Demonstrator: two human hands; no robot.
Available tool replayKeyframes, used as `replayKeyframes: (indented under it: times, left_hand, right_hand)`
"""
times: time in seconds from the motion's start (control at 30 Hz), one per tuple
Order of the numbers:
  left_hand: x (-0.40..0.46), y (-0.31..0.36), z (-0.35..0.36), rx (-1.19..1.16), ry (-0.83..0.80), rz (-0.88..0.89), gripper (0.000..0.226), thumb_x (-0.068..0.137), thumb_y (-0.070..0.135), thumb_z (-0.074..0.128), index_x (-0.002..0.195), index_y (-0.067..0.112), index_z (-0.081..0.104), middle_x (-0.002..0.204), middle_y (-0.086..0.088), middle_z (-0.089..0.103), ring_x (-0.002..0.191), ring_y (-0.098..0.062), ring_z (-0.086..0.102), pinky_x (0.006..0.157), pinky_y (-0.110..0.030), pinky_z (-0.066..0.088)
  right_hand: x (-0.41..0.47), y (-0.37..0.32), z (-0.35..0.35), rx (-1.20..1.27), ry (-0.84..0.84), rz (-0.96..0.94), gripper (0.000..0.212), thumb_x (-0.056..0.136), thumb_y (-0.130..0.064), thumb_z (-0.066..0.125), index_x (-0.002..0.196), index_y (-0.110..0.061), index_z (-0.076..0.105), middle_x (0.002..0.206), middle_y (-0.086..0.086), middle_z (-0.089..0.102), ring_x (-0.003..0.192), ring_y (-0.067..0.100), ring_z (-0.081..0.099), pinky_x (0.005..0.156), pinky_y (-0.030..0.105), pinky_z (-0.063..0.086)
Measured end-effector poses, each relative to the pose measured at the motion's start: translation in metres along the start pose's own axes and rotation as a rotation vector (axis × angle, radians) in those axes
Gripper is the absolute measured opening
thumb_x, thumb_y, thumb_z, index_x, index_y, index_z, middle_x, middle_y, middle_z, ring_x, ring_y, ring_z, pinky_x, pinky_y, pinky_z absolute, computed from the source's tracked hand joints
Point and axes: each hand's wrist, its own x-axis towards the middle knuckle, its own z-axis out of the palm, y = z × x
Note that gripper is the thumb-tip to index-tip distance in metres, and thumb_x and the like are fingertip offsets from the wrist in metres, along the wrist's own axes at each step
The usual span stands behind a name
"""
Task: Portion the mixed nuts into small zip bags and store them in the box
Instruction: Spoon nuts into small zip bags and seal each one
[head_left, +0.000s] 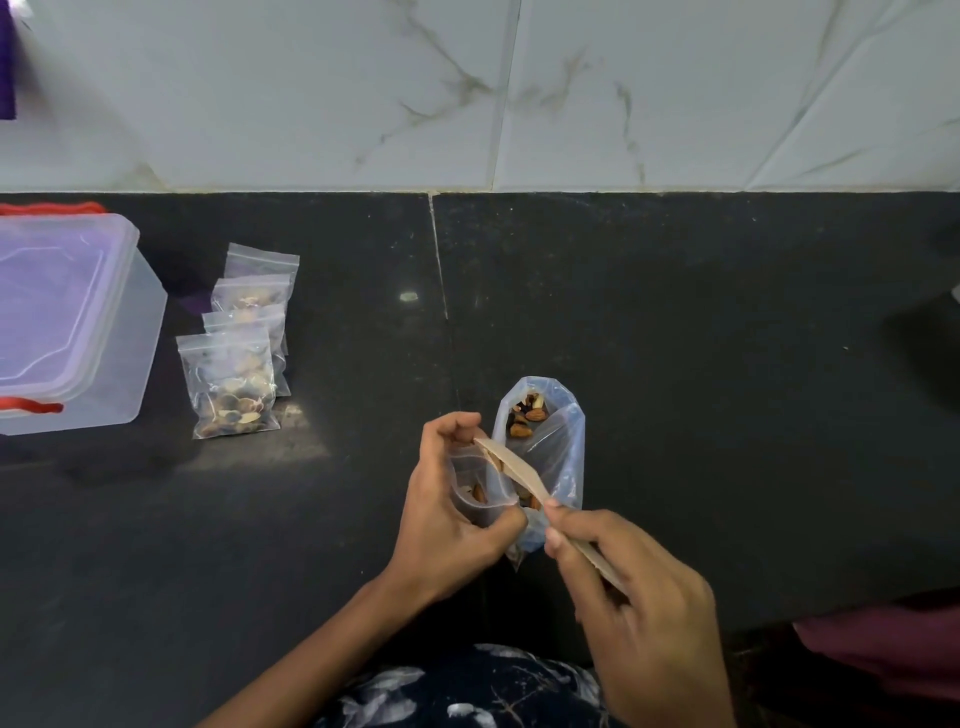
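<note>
**Figure: Spooning mixed nuts into a small zip bag**

The left hand (447, 499) pinches the small zip bag (475, 488) at its rim, thumb and fingers spreading the mouth; a few nuts already lie inside. The right hand (639, 597) grips the handle of a flat wooden spoon (511, 467), its blade resting across the bag's opening. Just behind, touching the hands, stands the soft supply bag (550, 452) of mixed nuts (527, 410), mouth rolled open. The film is probably thin, light and slippery, collapsing unless held at the stiffer zip strip, the best place to hold. The nuts are hard, small and likely to roll. Four filled bags (234, 384) lie overlapped on the dark desk (675, 338) near the lidded translucent box (78, 322), far left.
</note>
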Motion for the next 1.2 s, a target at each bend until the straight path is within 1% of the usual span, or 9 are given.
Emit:
replayKeyframes:
  times: [0.1, 0.23, 0.47, 0.57, 0.7, 0.8, 0.93, 1.07, 1.2]
  left_hand:
    - [0.001, 0.001, 0.0, 0.01, 0.01, 0.004, 0.068, 0.061, 0.002, 0.077, 0.116, 0.021, 0.041, 0.098, 0.017, 0.054, 0.087, -0.006, 0.058, 0.076, -0.019, 0.048]
    - [0.001, 0.004, 0.0, -0.035, 0.002, -0.002, 0.067, 0.06, 0.02, 0.076, 0.117, 0.023, 0.04, 0.095, 0.006, 0.054, 0.08, -0.011, 0.057, 0.066, -0.037, 0.053]
    - [0.002, 0.003, -0.001, -0.038, 0.008, -0.023, 0.066, 0.062, 0.014, 0.076, 0.116, 0.026, 0.041, 0.095, 0.006, 0.055, 0.083, -0.012, 0.059, 0.069, -0.037, 0.055]
    - [0.001, 0.004, -0.001, -0.02, 0.017, -0.03, 0.063, 0.063, 0.013, 0.073, 0.116, 0.024, 0.041, 0.097, 0.01, 0.055, 0.087, -0.012, 0.059, 0.073, -0.025, 0.051]
    - [0.0, 0.005, -0.002, -0.006, 0.013, -0.045, 0.063, 0.061, 0.022, 0.07, 0.116, 0.028, 0.04, 0.097, 0.013, 0.054, 0.088, -0.015, 0.06, 0.075, -0.022, 0.051]
    - [0.001, 0.006, -0.003, 0.008, 0.005, -0.054, 0.063, 0.061, 0.024, 0.07, 0.115, 0.029, 0.039, 0.097, 0.015, 0.054, 0.089, -0.013, 0.059, 0.076, -0.019, 0.05]
    - [0.0, 0.005, -0.004, 0.022, -0.009, -0.078, 0.063, 0.061, 0.025, 0.071, 0.114, 0.032, 0.039, 0.096, 0.018, 0.053, 0.089, -0.011, 0.06, 0.075, -0.017, 0.049]
    - [-0.003, -0.002, -0.005, 0.111, -0.071, -0.16, 0.061, 0.06, 0.022, 0.074, 0.108, 0.036, 0.038, 0.1, 0.014, 0.053, 0.092, -0.007, 0.059, 0.074, -0.017, 0.051]
    - [-0.01, -0.007, -0.003, 0.122, -0.136, -0.279, 0.054, 0.061, 0.02, 0.079, 0.094, 0.028, 0.037, 0.094, 0.002, 0.058, 0.076, -0.008, 0.064, 0.063, -0.025, 0.055]
  right_hand:
    - [-0.001, 0.004, 0.003, -0.046, 0.039, -0.107, 0.016, 0.091, -0.031, 0.053, 0.104, -0.028, 0.062, 0.087, -0.015, 0.063, 0.072, -0.016, 0.054, 0.06, 0.002, 0.044]
    - [-0.004, 0.008, 0.007, -0.125, 0.014, -0.222, 0.018, 0.093, -0.029, 0.053, 0.109, -0.026, 0.061, 0.084, -0.012, 0.065, 0.068, -0.003, 0.06, 0.054, 0.016, 0.051]
    - [-0.004, 0.009, 0.01, -0.09, 0.046, -0.203, 0.017, 0.092, -0.028, 0.055, 0.108, -0.026, 0.062, 0.081, -0.01, 0.067, 0.066, -0.001, 0.062, 0.053, 0.019, 0.052]
    - [-0.001, 0.006, 0.007, 0.0, 0.166, -0.095, 0.013, 0.088, -0.029, 0.057, 0.099, -0.029, 0.063, 0.087, -0.015, 0.07, 0.074, -0.004, 0.065, 0.059, 0.013, 0.052]
    - [0.005, 0.01, 0.004, 0.125, 0.277, 0.174, 0.013, 0.086, -0.047, 0.052, 0.096, -0.049, 0.061, 0.08, -0.017, 0.067, 0.062, 0.004, 0.064, 0.05, 0.015, 0.049]
    - [0.008, 0.025, 0.004, 0.113, 0.296, 0.32, 0.007, 0.088, -0.036, 0.057, 0.087, -0.042, 0.061, 0.073, -0.011, 0.065, 0.055, 0.01, 0.059, 0.046, 0.021, 0.046]
    - [0.013, 0.042, -0.003, -0.004, 0.116, 0.437, 0.018, 0.087, -0.021, 0.063, 0.075, -0.033, 0.063, 0.07, -0.012, 0.063, 0.062, 0.007, 0.058, 0.049, 0.017, 0.043]
    - [0.027, 0.041, -0.008, -0.31, -0.147, 0.275, 0.008, 0.086, -0.022, 0.062, 0.079, -0.025, 0.066, 0.074, -0.015, 0.058, 0.07, 0.003, 0.058, 0.058, 0.025, 0.051]
    - [0.045, 0.028, -0.005, -0.52, -0.431, 0.152, 0.013, 0.095, -0.027, 0.048, 0.092, -0.021, 0.06, 0.088, -0.009, 0.054, 0.075, 0.008, 0.056, 0.069, 0.03, 0.051]
